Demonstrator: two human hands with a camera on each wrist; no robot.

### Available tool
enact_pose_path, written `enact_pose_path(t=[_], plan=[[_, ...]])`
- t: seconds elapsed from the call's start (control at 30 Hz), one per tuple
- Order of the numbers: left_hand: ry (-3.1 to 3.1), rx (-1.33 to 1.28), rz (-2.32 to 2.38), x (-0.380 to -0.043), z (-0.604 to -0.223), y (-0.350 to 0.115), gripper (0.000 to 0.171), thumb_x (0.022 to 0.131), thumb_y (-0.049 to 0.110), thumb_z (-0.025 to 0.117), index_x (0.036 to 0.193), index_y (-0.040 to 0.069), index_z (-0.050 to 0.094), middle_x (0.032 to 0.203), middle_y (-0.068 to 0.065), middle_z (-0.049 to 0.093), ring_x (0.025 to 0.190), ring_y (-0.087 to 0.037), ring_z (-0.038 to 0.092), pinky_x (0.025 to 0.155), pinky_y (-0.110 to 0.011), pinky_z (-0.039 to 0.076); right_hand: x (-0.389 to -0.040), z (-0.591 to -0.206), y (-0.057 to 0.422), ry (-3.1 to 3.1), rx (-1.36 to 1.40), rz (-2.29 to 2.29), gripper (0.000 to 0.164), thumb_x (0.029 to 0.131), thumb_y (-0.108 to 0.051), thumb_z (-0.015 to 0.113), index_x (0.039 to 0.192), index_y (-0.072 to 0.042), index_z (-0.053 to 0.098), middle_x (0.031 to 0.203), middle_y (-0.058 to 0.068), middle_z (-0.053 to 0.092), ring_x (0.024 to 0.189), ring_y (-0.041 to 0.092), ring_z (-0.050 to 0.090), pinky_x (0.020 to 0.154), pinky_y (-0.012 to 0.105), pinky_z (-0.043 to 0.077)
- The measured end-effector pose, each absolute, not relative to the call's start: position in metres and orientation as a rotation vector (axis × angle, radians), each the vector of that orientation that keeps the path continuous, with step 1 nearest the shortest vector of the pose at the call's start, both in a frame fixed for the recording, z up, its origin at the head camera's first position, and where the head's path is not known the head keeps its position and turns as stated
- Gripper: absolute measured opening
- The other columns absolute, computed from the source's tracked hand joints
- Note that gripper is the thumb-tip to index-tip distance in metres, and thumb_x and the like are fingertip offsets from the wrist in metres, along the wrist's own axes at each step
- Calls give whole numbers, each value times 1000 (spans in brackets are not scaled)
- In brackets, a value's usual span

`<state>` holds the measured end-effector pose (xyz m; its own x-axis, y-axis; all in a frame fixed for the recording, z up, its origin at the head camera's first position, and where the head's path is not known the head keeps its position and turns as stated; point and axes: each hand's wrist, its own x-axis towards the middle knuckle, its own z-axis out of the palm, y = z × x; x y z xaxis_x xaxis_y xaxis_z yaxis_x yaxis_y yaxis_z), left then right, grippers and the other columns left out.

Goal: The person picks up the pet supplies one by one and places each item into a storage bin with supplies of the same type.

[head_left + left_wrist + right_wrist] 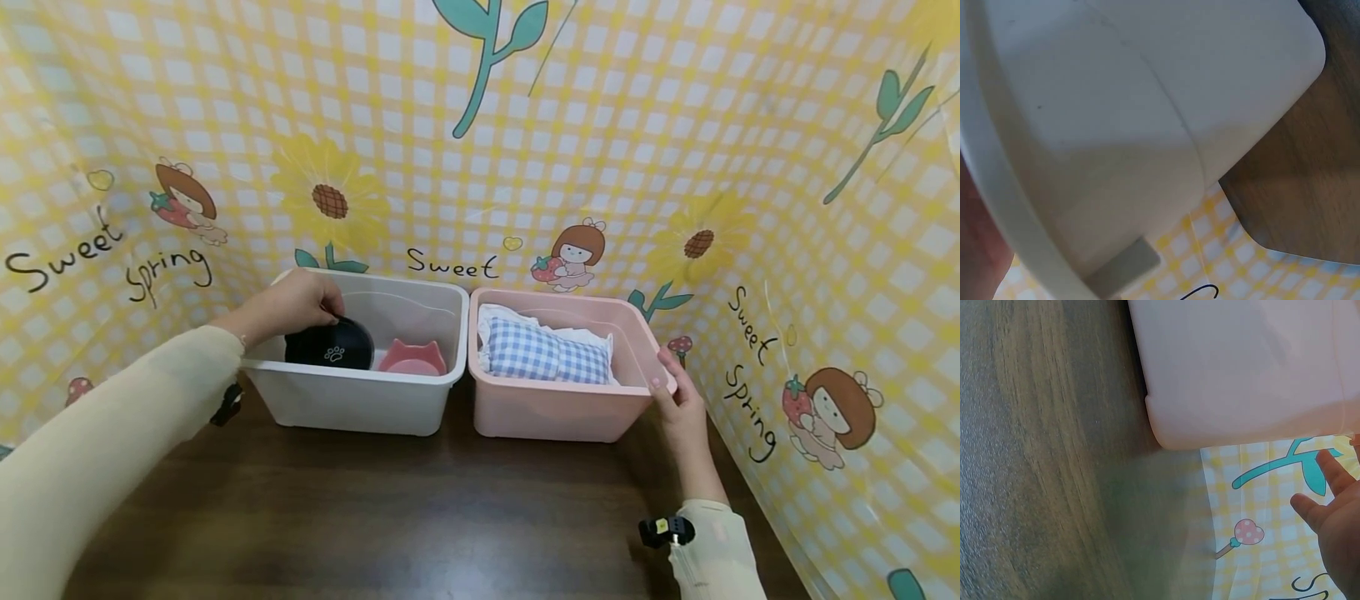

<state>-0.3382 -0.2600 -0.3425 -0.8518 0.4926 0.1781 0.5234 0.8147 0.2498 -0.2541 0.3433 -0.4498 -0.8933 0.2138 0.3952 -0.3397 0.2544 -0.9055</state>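
Note:
On the left, a light grey storage bin [352, 400] holds a black round pet bowl [330, 343] with a white paw print and a pink cat-eared bowl [412, 358]. My left hand [300, 300] reaches over the bin's left end and pinches the black bowl's upper edge between thumb and fingers, the bowl tilted up on its side. At the pink storage bin [555, 412], my right hand [681, 400] grips the front right corner of the rim, thumb at the front. A blue-and-white checked cushion [547, 350] with white frills lies inside that pink bin.
Both bins stand side by side on a dark brown wooden table [420, 517]. Close behind them and along both sides hangs a yellow checked cloth [465, 192] printed with flowers and cartoon figures. The grey bin's wall [1122, 87] fills most of the left wrist view.

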Motion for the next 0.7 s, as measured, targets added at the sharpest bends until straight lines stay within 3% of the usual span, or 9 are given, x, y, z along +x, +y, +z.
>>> enact_pose_path(t=[0.7], plan=[[-2912,-823,-394,-347,-362,-267,14,78,1,82,79,14,78,77,6,73,73,-10,65,73,-40,57,-256,-454,344,-2042,140,1716,46,101,-3,58,147,-1,53,160,9,43,151,18,35,111,11,34]])
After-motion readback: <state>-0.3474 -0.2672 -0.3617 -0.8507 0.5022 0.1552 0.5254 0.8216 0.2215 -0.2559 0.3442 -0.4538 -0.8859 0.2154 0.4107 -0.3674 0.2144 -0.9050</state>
